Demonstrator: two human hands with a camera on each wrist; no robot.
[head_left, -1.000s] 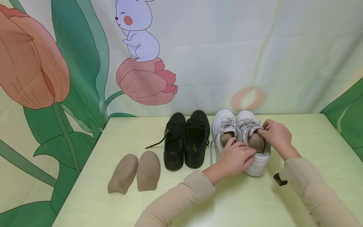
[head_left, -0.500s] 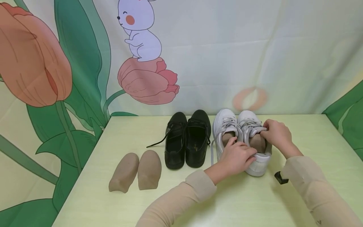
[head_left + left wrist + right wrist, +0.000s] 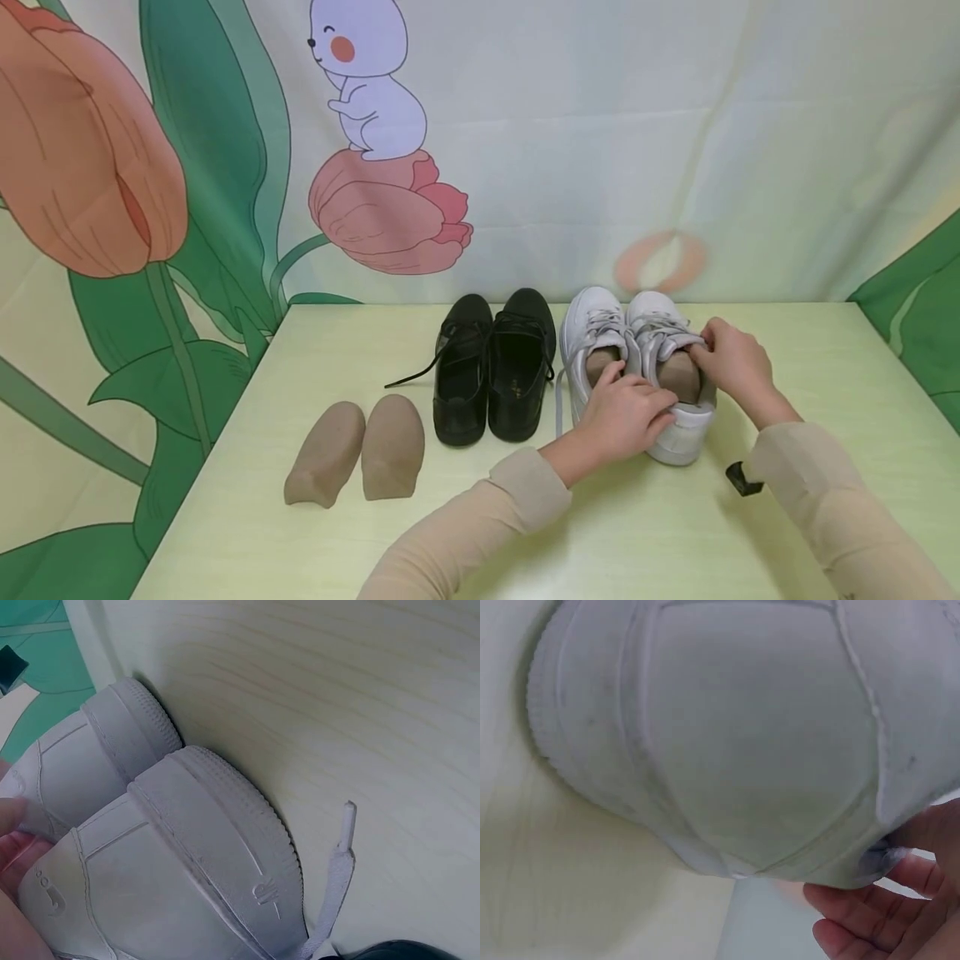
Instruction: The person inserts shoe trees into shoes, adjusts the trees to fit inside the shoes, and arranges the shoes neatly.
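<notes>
White sneakers: showing smooth panels and ridged soles, standing side by side.
Loose brown inserts: lying matte and rounded left of the black shoes.
Table: displaying pale wood grain.
Backdrop: hanging behind as printed cloth.
Inside the sneakers: seated inserts are filling the openings.
Right hand: pinching the right-hand sneaker at its upper edge.
Left hand: resting at its heel; whether gripping, I cannot tell.

Staged-looking indoor setup, cartoon-printed backdrop, table
</notes>
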